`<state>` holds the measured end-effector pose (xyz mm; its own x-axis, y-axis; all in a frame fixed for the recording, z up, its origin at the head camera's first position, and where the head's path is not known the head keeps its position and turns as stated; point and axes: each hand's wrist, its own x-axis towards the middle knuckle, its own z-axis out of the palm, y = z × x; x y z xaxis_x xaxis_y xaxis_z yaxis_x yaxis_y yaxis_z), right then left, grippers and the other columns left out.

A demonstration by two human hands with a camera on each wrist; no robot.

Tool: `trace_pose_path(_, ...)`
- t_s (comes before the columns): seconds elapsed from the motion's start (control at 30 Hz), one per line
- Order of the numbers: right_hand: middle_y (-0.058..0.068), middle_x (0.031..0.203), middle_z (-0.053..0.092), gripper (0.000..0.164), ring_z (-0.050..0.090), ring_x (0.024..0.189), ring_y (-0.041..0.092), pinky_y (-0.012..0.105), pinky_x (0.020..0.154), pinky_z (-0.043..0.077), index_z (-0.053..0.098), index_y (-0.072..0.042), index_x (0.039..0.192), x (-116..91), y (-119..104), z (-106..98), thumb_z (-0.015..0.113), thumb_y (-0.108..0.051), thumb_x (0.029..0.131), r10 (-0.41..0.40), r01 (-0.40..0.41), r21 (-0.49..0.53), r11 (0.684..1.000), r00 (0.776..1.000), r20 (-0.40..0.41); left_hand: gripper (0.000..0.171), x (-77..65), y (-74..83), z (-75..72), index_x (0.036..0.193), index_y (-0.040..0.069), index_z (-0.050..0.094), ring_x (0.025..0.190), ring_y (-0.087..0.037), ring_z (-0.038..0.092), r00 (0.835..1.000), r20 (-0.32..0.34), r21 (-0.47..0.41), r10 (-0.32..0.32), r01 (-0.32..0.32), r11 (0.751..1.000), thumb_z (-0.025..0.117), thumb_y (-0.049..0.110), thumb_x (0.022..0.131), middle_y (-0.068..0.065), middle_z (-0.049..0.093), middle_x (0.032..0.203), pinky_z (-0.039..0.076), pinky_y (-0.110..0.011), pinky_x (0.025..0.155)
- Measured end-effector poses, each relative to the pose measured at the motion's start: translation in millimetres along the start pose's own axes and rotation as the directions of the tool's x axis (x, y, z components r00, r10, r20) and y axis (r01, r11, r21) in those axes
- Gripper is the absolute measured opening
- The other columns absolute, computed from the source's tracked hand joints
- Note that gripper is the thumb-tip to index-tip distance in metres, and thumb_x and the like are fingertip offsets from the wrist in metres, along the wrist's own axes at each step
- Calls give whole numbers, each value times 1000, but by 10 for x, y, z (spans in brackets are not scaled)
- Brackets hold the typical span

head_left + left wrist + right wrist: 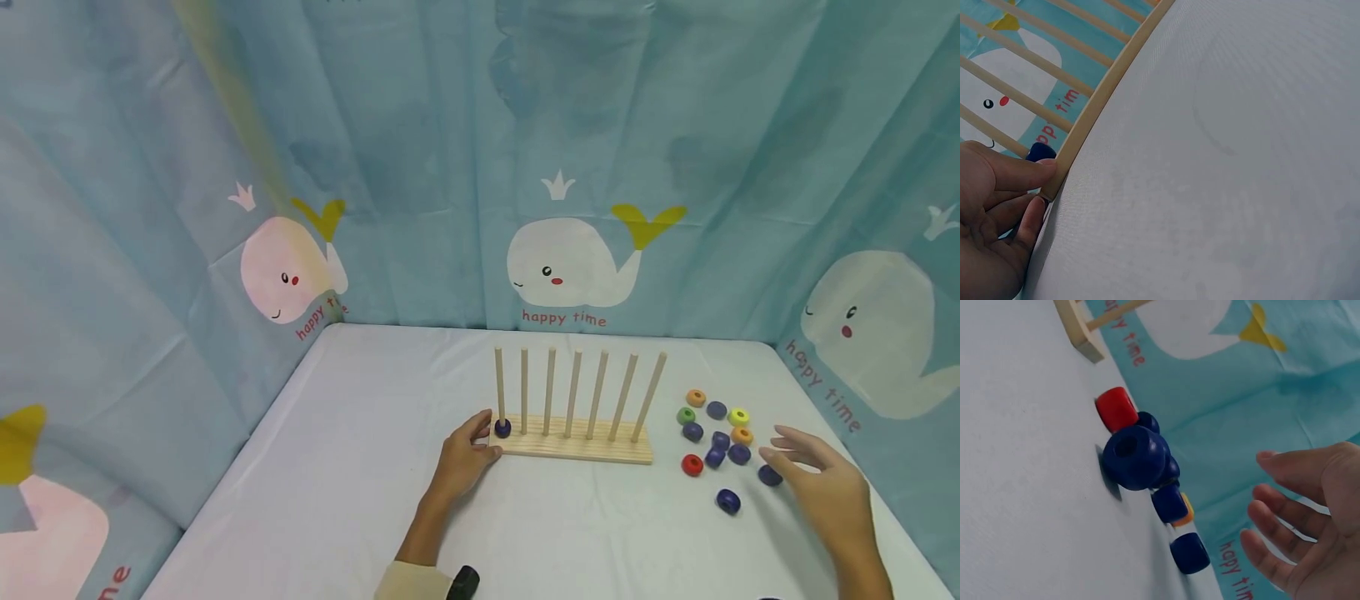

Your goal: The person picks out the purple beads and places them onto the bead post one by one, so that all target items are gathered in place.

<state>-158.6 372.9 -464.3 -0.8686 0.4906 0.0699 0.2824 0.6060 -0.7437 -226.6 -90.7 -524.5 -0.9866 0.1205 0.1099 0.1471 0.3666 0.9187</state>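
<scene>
A wooden peg rack (pixel 573 448) with several upright pegs stands on the table. My left hand (pixel 461 462) grips its left end, thumb at the front and fingers round the end, as the left wrist view also shows. One dark blue bead (pixel 502 428) sits at the bottom of the leftmost peg. To the right of the rack, my right hand (pixel 828 492) hovers with loosely bent fingers and nothing between them. Closest to its fingertips in the head view lies a dark blue bead (pixel 769 475). Another dark blue bead (pixel 728 501) lies nearer the front.
Loose beads lie right of the rack: a red bead (pixel 692 465), a green bead (pixel 686 415), a yellow bead (pixel 738 417), orange beads (pixel 696 397) and several blue ones. A white cloth (pixel 360 458) covers the table; a whale-print curtain (pixel 420 208) hangs around it.
</scene>
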Motion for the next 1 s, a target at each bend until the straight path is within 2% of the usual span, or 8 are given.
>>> trace_pose_path(0.1,27,135,52,65,44,123,48,70,96,34,44,-2,144,30,51,-12,64,-37,93,26,-26,-2,1000,999,25,64,-3,-12,-2,145,9,46,120,-25,55,1000,3,5,-7,7,1000,71,8,86,-7,52,141,51,-33,92)
trace_pose_path(0.3,27,140,46,75,40,126,51,73,95,31,40,-3,146,101,136,-6,66,-45,90,85,-83,-29,996,993,88,63,-7,12,-6,144,9,46,120,-25,56,1000,-5,7,-7,7,1000,71,8,86,-8,53,141,51,-34,92)
trace_pose_path(0.53,32,142,40,84,36,126,55,72,91,37,35,-3,149,155,187,10,68,-49,87,156,-141,-93,986,971,183,64,-2,10,-5,145,8,46,120,-25,56,1000,-2,8,-5,5,1000,71,8,86,-7,53,141,51,-34,92)
trace_pose_path(0.67,32,140,43,76,38,124,54,68,87,42,37,0,146,170,207,19,70,-39,89,144,-116,-133,984,965,219,64,0,6,-5,145,8,45,120,-25,56,1000,3,3,-7,7,1000,71,8,86,-6,52,141,51,-35,92)
trace_pose_path(0.8,32,136,46,70,39,123,53,68,90,39,41,2,143,182,241,62,72,-25,87,127,-94,-156,983,968,216,64,11,-5,-4,145,8,46,120,-25,56,1000,-1,-2,-10,10,1000,72,9,86,-6,53,141,51,-36,93)
trace_pose_path(0.87,32,135,46,69,38,124,53,70,94,35,40,2,143,193,264,89,73,-21,87,129,-94,-168,981,967,217,64,15,-8,-2,145,8,45,119,-25,56,1000,-2,-2,-12,12,1000,72,9,86,-6,53,141,51,-36,93)
trace_pose_path(1.0,33,135,45,71,36,125,54,70,95,33,40,2,143,209,309,119,75,-17,85,130,-87,-196,977,967,218,64,16,-6,0,145,9,46,119,-25,56,1000,-1,1,-19,19,1000,72,9,86,-6,53,141,51,-37,93)
